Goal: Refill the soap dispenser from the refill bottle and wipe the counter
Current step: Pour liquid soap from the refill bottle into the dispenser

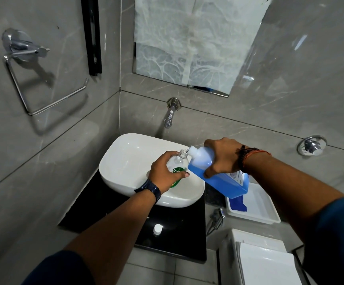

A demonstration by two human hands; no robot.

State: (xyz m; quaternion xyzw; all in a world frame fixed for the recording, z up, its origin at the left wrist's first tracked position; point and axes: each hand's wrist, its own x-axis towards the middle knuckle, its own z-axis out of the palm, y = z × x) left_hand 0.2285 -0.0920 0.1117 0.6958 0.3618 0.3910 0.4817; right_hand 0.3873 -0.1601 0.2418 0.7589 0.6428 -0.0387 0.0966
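At frame centre, the soap dispenser (177, 163) was gripped by the left hand (165, 171), the tilted refill bottle (218, 178) by the right hand (222, 157); a slow, neck-aligned pour was advised.

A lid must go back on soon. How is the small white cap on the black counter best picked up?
Probably pinch the white cap by its round side wall, fingers coming down from above: it stands alone on the flat black counter, near the front edge, with nothing touching it.
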